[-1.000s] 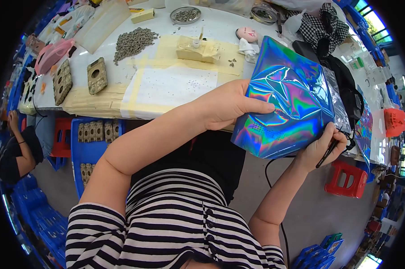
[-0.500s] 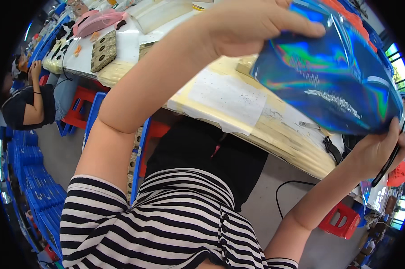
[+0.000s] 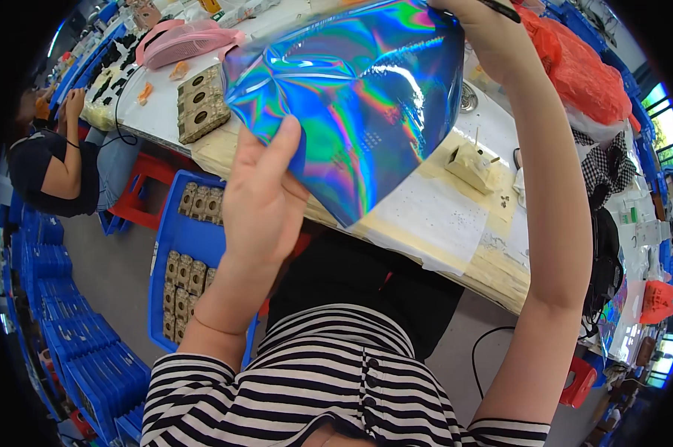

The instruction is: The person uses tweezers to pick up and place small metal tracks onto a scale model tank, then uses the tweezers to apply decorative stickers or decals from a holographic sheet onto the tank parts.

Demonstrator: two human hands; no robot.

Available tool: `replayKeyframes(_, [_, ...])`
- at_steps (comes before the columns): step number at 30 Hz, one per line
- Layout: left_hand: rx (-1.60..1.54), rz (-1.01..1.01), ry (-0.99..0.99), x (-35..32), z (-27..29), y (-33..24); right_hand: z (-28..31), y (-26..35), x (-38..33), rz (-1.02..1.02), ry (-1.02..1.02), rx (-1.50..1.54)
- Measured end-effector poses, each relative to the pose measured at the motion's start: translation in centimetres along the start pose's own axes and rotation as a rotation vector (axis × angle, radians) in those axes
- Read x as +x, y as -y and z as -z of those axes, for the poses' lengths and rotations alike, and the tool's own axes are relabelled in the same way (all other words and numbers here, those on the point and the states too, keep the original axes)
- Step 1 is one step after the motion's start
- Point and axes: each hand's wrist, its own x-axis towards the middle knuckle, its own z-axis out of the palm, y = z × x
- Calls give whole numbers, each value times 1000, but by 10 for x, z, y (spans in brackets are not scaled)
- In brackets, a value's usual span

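Observation:
A shiny blue holographic bag (image 3: 366, 112) is held up above the worktable (image 3: 418, 179), its surface creased and throwing rainbow reflections. My left hand (image 3: 266, 182) grips its left edge, thumb on the front and the other fingers behind. At the upper right corner, my right hand (image 3: 489, 33) holds the bag, with its fingers partly cut off by the top of the picture. A small beige block with thin pins (image 3: 471, 167) stands on the table below the bag's right side.
Left of the bag are a beige block with round holes (image 3: 202, 108) and a pink pouch (image 3: 184, 45). A blue crate (image 3: 195, 242) holds several brown pieces beside me. Red plastic bags (image 3: 582, 74) lie at right. A person (image 3: 53, 167) sits at far left.
The bag has swung from the right to the middle. My left hand has come down to its left edge, while my right hand has risen to its upper right corner.

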Motion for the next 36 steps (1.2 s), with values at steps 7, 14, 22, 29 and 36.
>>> replayKeyframes(7, [-174, 274, -5, -32, 21, 27, -21, -27, -1, -345, 278, -385])
replayKeyframes(14, [-174, 223, -15, -23, 30, 29, -9, -46, -23, -383, 285, -419])
replayKeyframes(22, [-136, 197, 104, -18, 36, 24, 12, -30, -58, -362, 226, -263])
replayKeyframes(29, [-70, 264, -38, -36, 35, 32, 17, -32, -90, -158, 235, -481])
replayKeyframes(36, [-64, 296, -86, -52, 37, 32, -4, -8, -143, 3, -60, -680])
